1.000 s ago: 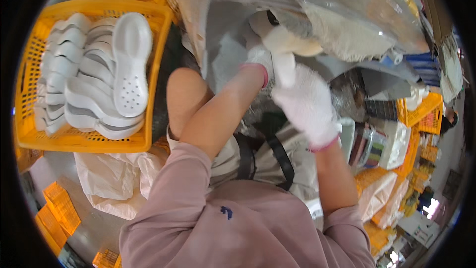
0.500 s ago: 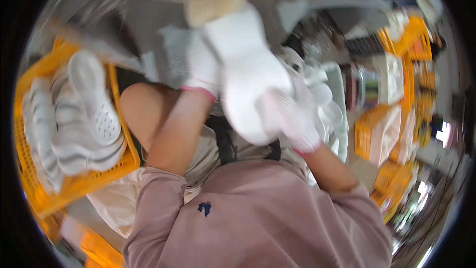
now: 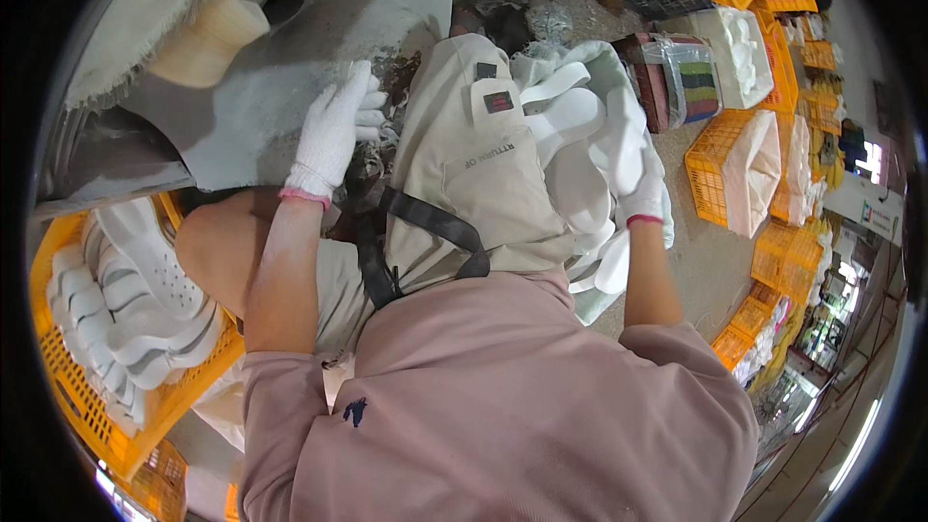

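Note:
My left hand (image 3: 333, 130), in a white knit glove with a pink cuff, is raised over the grey machine housing (image 3: 338, 19). Its fingers are stretched and slightly apart, with nothing in them. On the right, my gloved right hand (image 3: 650, 198) is at a pale-lined container (image 3: 604, 63) of white shoe soles (image 3: 575, 179). It grips the side of one white sole (image 3: 626, 150), which partly hides the fingers. A beige apron (image 3: 474, 164) with black straps covers my lap between the hands.
A cream fuzzy wheel (image 3: 159, 14) with a tan cone-shaped hub (image 3: 208, 39) is at upper left. Left of my knee, a yellow crate (image 3: 184, 396) holds several white soles (image 3: 150, 261). Farther right are a strapped bundle of coloured sheets (image 3: 677, 82) and a yellow crate with a cloth liner (image 3: 720, 169).
Both hands held a white sole in front of me near the hub. They have parted: the left is empty by the machine, the right is down at the container of soles.

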